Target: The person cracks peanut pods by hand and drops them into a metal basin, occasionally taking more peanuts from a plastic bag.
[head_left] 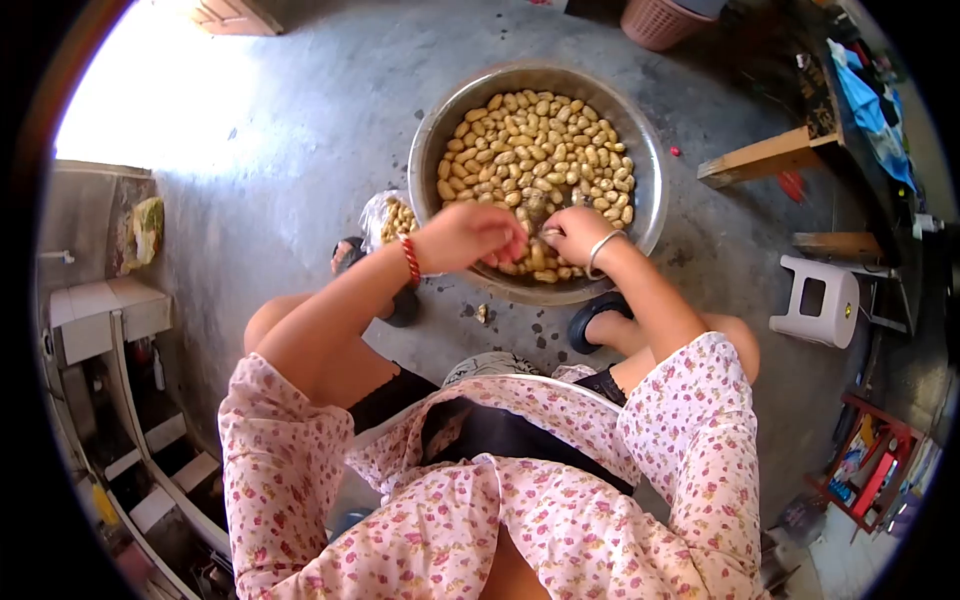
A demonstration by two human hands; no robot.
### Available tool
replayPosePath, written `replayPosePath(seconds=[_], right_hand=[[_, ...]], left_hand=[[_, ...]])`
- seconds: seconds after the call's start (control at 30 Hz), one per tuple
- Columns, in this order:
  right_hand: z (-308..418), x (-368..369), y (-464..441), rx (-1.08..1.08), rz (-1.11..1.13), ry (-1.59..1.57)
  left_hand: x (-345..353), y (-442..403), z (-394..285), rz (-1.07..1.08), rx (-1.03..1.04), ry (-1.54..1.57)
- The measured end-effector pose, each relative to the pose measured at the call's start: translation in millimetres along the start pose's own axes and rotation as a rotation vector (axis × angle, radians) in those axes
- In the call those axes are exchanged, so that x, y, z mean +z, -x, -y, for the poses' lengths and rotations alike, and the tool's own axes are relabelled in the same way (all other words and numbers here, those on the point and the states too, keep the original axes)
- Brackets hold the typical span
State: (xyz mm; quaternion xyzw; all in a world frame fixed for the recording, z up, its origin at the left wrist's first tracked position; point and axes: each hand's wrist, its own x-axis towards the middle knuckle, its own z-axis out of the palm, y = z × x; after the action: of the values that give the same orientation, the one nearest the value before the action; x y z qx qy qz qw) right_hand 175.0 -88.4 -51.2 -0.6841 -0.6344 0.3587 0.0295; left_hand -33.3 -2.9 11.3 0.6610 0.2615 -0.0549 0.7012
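Note:
A wide metal basin (652, 180) on the floor holds many unshelled peanuts (540, 140) with water among them near the front. Over its front left side is my left hand (475, 236), with a red bracelet at the wrist. Its fingers are curled together, and what they hold, if anything, is hidden. My right hand (580, 236), with a silver bangle, is just to the right, over the peanuts. Thumb and fingers pinch what looks like a peanut (551, 233). To the left of the basin lies a clear plastic bag (376, 215) with more peanuts in it.
A pale plastic stool (818, 302) and a wooden-legged table (765, 155) stand at the right. A pink basket (660, 25) is at the back. Shelves (130, 310) line the left side. Wet spots and a small scrap (483, 313) mark the floor before the basin.

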Motion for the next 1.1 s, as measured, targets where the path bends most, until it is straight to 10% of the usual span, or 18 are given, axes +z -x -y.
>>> replayPosePath(seconds=[0.07, 0.2, 0.33, 0.47, 0.73, 0.8, 0.87, 0.93, 1.03, 1.1], right_hand=[[3.9, -3.6, 5.2, 0.149, -0.228, 0.138], [10.1, -21.5, 8.8, 0.108, 0.094, 0.081], [-6.3, -12.2, 1.5, 0.184, -0.037, 0.309], [-2.0, -24.8, 4.9, 0.079, -0.022, -0.78], [48.4, -56.8, 19.5, 0.152, 0.046, -1.447], [52.9, -42.2, 9.6, -0.076, -0.637, -0.565], [55.7, -51.1, 15.0, -0.314, -0.866, -0.018], [62.6, -51.1, 15.4, -0.415, -0.945, 0.083], [72.9, -42.5, 10.5, -0.342, -1.001, -0.1], [78.0, -38.7, -2.6, -0.019, -0.753, -0.853]], left_hand=[[9.7, -25.0, 22.5, 0.082, -0.148, -0.141], [29.0, -60.7, 29.1, -0.388, -0.037, -0.862], [25.5, -64.8, 32.0, -0.4, -0.054, -0.87], [17.3, -49.8, 12.3, -0.513, 0.051, -0.73], [20.8, -37.9, -18.2, -0.591, 0.34, -0.463], [31.8, -42.8, -23.3, -0.623, 0.162, -0.09], [24.3, -39.0, -42.6, -0.237, -0.297, 0.833], [5.0, -35.0, -41.3, 0.083, -0.407, 0.93], [14.8, -34.5, -42.6, -0.633, 0.133, -0.066], [13.1, -30.7, -44.5, -0.828, 0.435, -0.884]])
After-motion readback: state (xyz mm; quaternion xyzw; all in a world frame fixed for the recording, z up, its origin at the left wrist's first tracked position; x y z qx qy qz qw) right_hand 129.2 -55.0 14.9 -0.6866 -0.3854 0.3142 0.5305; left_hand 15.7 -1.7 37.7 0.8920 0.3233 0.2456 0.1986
